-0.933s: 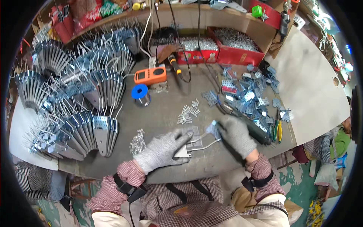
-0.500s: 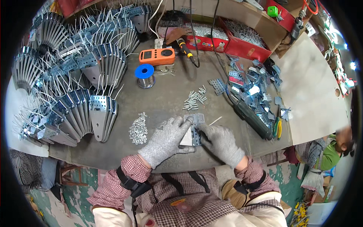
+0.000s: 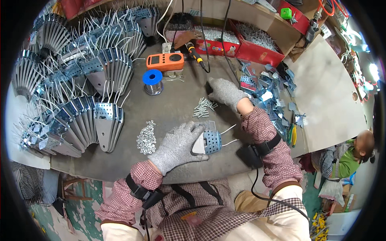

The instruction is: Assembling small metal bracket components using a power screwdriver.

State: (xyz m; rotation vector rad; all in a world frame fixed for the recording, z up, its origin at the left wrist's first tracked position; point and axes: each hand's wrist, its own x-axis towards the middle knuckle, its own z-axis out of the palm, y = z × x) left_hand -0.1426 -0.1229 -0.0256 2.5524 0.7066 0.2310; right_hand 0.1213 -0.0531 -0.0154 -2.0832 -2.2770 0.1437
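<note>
My left hand (image 3: 181,144), in a grey knitted glove, is closed on a bracket (image 3: 213,140) near the table's front edge. This bracket has a perforated bluish metal face, a pale plain side and two white wires jutting to the right. My right hand (image 3: 225,93), gloved alike, is stretched forward over the table, beyond the small pile of screws (image 3: 204,107). Its fingers point left and bend down, so their undersides and anything in them are hidden. A heap of nuts (image 3: 146,137) lies left of my left hand.
Rows of finished-looking brackets (image 3: 108,124) with white wires crowd the left. Behind stand a solder spool (image 3: 152,82), an orange meter (image 3: 165,61), a yellow-black handled tool (image 3: 194,52) and red boxes of screws (image 3: 261,54). Loose metal plates (image 3: 277,94) and pliers (image 3: 294,135) lie right.
My right hand has left the bracket and moved forward, its forearm now covering the corded dark tool. The bracket is turned in my left hand, and both white wires now show on its right.
</note>
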